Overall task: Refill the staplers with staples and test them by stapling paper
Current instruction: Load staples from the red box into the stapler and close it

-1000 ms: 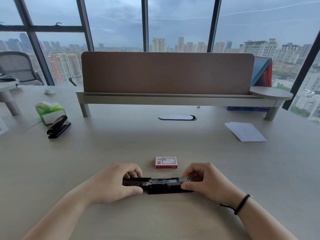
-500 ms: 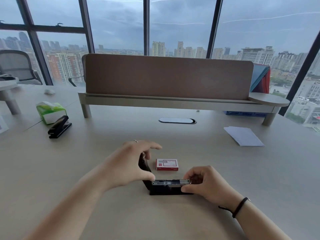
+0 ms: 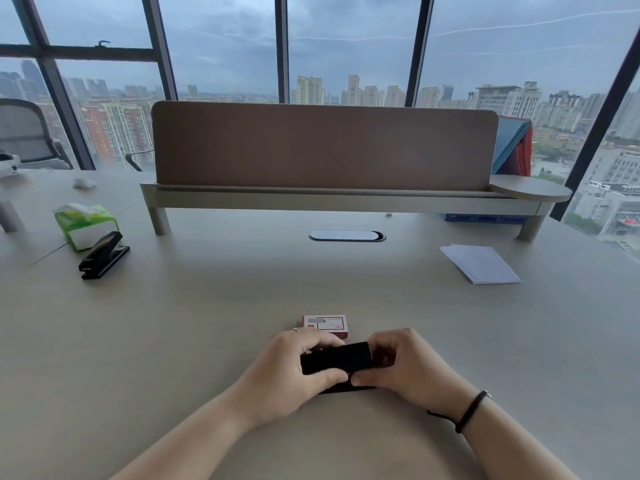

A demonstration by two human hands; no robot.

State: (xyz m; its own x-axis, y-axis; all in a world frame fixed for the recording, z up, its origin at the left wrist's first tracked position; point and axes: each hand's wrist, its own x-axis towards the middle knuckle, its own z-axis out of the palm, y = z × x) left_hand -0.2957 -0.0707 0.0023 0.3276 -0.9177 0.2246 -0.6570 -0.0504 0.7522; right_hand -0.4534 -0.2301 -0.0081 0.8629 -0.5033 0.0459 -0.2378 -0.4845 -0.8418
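A black stapler point(image 3: 341, 361) lies closed on the desk just in front of me. My left hand point(image 3: 294, 370) wraps its left end, and my right hand point(image 3: 405, 365) grips its right end. Right behind my hands sits a small red and white staple box point(image 3: 327, 323). A second black stapler point(image 3: 104, 255) rests at the far left of the desk. A stack of white paper point(image 3: 479, 263) lies at the back right.
A green tissue pack point(image 3: 85, 223) stands behind the second stapler. A brown divider panel point(image 3: 323, 147) on a raised shelf point(image 3: 346, 199) crosses the back of the desk, with an oval cable port point(image 3: 346, 235) before it. An office chair point(image 3: 24, 136) is far left.
The stapler lay open flat, then my left hand swung its top arm up and over. Now the top is folded down on the base and both hands hold it.
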